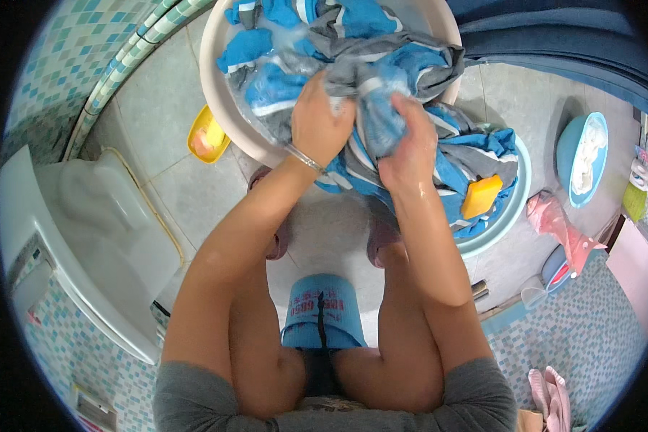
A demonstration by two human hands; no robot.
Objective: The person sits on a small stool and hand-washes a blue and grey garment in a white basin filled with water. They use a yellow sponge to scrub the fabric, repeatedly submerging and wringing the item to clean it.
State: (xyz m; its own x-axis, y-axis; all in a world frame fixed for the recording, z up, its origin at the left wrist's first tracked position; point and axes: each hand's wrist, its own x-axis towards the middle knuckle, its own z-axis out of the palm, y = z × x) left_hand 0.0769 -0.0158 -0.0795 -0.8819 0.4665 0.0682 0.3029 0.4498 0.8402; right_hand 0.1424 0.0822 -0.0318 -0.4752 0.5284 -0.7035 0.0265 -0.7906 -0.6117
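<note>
Between the left hand [324,119] and right hand [412,140] lies bunched striped cloth [376,115].

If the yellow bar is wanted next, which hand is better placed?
Probably the right hand: it is nearer the yellow bar, which lies on striped fabric in the blue basin. The left hand is farther off. Both appear to grip fabric, so the right would likely need freeing first.

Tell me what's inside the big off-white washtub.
The off-white washtub holds cloudy water and rumpled blue, grey and white striped fabric. These cover the bottom, so anything beneath can't be seen; the tub's far edge is out of frame.
</note>
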